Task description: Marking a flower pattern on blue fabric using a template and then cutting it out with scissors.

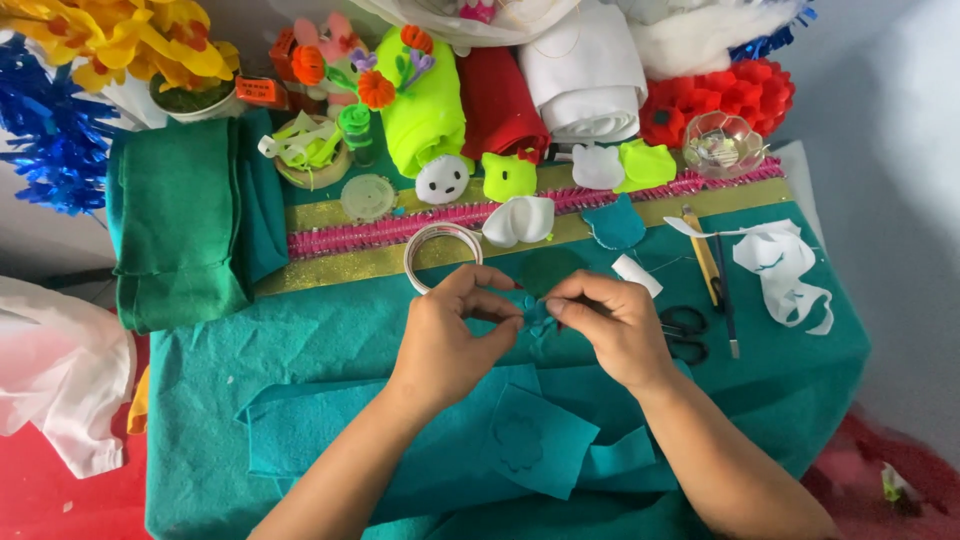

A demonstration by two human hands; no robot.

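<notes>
You've got a small teal felt piece point(540, 315) pinched between both hands, right over the middle of the table. Your left hand point(447, 335) closes thumb and forefinger on its left edge; your right hand point(612, 325) has its fingertips clamped on the right side, and something reddish shows just at those fingertips, too small to identify. The piece looks gathered or folded, though the exact shape is hidden by your fingers.

How far along? I'd judge you're mid-way through shaping this one: it's cut and in hand, but not set down among the finished-looking bits. At six o'clock from the piece, a teal felt sheet point(470, 440) lies loose, with a flower outline point(520, 443) marked on it and apparently not yet cut out, so more cutting seems to remain.

At twelve o'clock sits a dark green felt circle point(550, 268), and just beyond at one o'clock a teal cat-shaped cutout point(614, 224). At eleven o'clock, a roll of ribbon point(437, 247) stands near your left thumb. Black scissors point(684, 333) rest at three o'clock, just beside your right hand, with white scraps point(785, 268) further out at two. Along the far edge, small felt animal heads in white and neon yellow point(508, 176) sit in a row, looking done.
</notes>
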